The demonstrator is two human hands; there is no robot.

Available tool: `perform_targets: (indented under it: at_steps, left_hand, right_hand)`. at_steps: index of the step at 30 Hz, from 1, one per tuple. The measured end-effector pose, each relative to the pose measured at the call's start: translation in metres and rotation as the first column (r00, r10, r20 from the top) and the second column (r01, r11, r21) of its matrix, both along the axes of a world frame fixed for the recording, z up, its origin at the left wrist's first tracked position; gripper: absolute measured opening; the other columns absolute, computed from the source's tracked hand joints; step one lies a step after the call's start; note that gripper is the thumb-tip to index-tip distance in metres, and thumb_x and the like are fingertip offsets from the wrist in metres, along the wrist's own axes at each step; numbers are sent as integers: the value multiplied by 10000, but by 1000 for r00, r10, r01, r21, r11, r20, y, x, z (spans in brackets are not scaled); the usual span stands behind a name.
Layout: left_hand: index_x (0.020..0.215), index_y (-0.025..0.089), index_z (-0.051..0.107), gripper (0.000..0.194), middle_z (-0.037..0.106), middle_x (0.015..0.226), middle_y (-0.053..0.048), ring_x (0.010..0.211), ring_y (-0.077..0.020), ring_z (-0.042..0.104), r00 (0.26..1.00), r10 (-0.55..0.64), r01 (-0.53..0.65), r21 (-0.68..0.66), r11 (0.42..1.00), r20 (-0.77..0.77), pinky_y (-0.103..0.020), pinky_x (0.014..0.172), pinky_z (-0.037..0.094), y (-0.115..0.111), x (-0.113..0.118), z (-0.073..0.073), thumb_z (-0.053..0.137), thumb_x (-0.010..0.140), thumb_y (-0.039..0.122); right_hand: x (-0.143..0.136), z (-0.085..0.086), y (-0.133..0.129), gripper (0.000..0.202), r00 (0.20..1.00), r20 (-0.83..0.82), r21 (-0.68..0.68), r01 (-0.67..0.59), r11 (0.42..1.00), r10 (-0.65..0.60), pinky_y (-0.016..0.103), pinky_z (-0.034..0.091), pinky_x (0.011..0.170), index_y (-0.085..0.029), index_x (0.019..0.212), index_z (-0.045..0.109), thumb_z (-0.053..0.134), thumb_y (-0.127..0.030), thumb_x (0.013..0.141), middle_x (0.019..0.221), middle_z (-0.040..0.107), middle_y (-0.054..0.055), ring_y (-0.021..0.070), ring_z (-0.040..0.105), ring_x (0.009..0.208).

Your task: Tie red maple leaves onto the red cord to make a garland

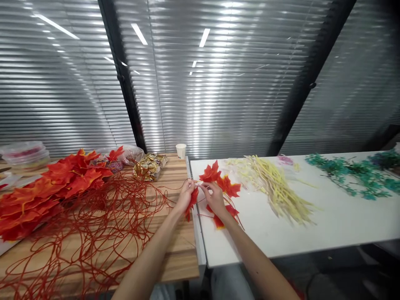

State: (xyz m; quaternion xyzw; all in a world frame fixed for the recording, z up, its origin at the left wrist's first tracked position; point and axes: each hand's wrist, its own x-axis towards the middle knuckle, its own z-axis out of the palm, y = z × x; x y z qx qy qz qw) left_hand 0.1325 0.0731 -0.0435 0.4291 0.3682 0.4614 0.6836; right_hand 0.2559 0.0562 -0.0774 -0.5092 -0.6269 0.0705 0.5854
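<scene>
Over the seam between two tables, my left hand [185,194] and my right hand [215,199] nearly meet, fingertips pinched. Between them runs a thin red cord [197,184], and both hands grip it. Red artificial maple leaves with yellow edges surround the fingers: one leaf [192,202] hangs beside my left hand, another leaf [211,171] lies just beyond the fingertips, and a third leaf [230,187] is right of my right hand. Partly under my right wrist is a further red leaf [230,211]. Any knot at the fingertips is too small to make out.
A tangle of red cord [103,212] and a pile of maple leaves [59,183] cover the wooden table. Gold foil packaging [150,166] and a paper cup [181,151] stand behind. Yellow strips [278,187] and teal sprigs [356,173] lie on the white table [346,225].
</scene>
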Motion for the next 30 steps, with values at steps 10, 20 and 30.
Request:
perform_targets:
  at_steps: [10,20,30]
  left_hand:
    - [903,187,457,372,378,516,79,349,-15,245,956,-211,199,78,977,202,-148,358,155,3,3,-13,638,672,415]
    - [970,173,447,404,371,532,78,367,-14,263,943,-265,257,62,964,200,-151,367,152,2,3,-14,631,684,393]
    - [962,170,454,388,386,532,77,348,-9,247,933,-293,284,75,956,211,-153,352,144,5,4,-17,632,686,378]
  right_hand:
    - [-1,1,-3,148,999,-32,25,-15,1000,16,303,458,704,-189,813,598,482,-279,832,814,596,46,169,562,773]
    - [-1,-1,-1,175,999,-40,23,9,1000,-8,297,461,656,-183,764,582,478,-306,832,768,566,35,164,552,718]
    - [1,-4,1,156,1000,-27,37,-5,999,6,298,463,678,-184,770,572,476,-284,841,766,551,28,158,544,729]
